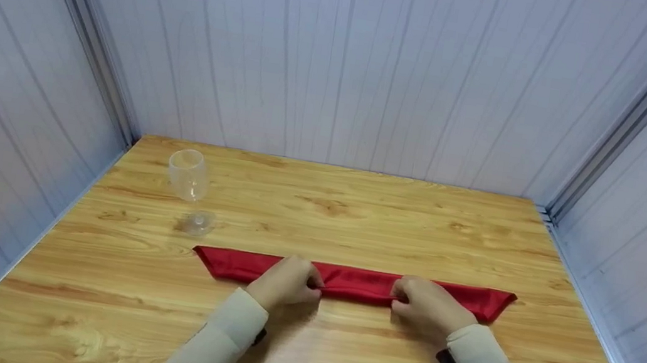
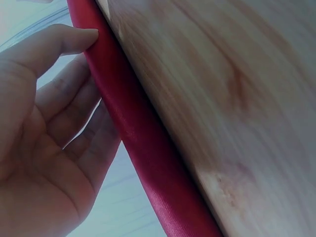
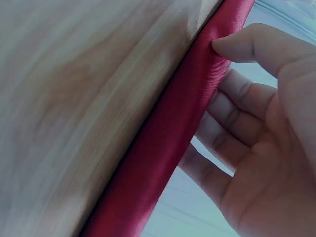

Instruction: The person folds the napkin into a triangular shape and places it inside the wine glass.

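A red satiny cloth (image 1: 357,282), folded into a long flat band with slanted ends, lies across the table. My left hand (image 1: 288,279) pinches its near edge left of the middle, and my right hand (image 1: 430,303) does the same right of the middle. In the left wrist view the thumb of the left hand (image 2: 44,118) presses on the cloth (image 2: 143,148), its other fingers behind. The right wrist view has the right hand (image 3: 266,118) in a matching hold, thumb on the cloth (image 3: 168,123) and curled fingers on its far side.
A clear stemmed glass (image 1: 188,178) stands upright on the wooden table (image 1: 326,207), beyond the cloth's left end. White panelled walls (image 1: 340,63) enclose the table at the back and on both sides.
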The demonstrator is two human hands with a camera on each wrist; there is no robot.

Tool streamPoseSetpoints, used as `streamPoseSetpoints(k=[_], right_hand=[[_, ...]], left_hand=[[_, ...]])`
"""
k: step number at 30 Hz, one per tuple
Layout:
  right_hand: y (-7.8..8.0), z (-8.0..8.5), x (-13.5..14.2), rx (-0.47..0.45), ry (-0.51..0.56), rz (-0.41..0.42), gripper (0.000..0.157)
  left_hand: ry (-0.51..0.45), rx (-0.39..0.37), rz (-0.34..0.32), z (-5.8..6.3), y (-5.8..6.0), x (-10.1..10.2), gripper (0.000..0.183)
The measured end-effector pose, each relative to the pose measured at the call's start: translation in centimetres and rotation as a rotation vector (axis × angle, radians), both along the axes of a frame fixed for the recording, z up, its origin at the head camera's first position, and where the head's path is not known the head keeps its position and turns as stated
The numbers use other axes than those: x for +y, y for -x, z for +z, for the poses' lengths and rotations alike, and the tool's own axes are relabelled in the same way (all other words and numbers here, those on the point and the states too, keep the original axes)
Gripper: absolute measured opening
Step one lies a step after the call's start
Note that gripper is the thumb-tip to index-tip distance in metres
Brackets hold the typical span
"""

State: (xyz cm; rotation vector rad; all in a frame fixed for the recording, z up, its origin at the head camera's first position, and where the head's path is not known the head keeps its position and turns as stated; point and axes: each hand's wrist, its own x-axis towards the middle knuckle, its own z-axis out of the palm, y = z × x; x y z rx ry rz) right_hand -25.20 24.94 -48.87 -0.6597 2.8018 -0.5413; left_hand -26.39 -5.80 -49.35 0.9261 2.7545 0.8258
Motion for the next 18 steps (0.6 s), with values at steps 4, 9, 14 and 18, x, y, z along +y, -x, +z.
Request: streamPoseSetpoints(k=[4,9,14,18], right_hand=[[0.6,-0.2,-0.1,-0.034,0.01,-0.014,0.01],[1.5,-0.7,-0.4,-0.054,0.012,-0.006,0.013],[2.1,-1.2,-0.4,-0.031,0.028,0.019,0.004],[2.4,-1.3,0.1,-0.024,0.08,0.052,0.007]], left_hand=[[-0.001,-0.012,-0.003,0.0,0.1,0.0,0.01],[0.017,-0.012,0.002,-0.2,0.2,0.0,0.011],[0.012,-0.019,-0.002,-0.3,0.2,0.0,0.011],[0.012,-0.025,0.006,-0.3,0.3,-0.1,0.01]])
